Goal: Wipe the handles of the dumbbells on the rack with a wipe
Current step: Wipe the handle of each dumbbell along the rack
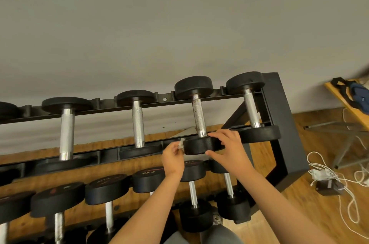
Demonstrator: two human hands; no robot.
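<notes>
A black two-tier rack (pixel 283 116) holds black dumbbells with knurled steel handles. On the top tier, second from the right, stands a dumbbell with a dull handle (pixel 198 117). My right hand (pixel 225 148) grips its near black head (pixel 199 144), thumb under and fingers over the top. Just left of that head, my left hand (pixel 172 155) pinches a small crumpled white wipe (pixel 181 142). The wipe is off the handle. Other top-tier handles (pixel 137 124) stand to the left and one (pixel 252 109) to the right.
The lower tier carries several smaller dumbbells (pixel 192 193) under my forearms. A grey wall is behind the rack. On the wooden floor at right lie white cables with a power adapter (pixel 327 183). A wooden bench with a blue bag (pixel 357 96) stands at far right.
</notes>
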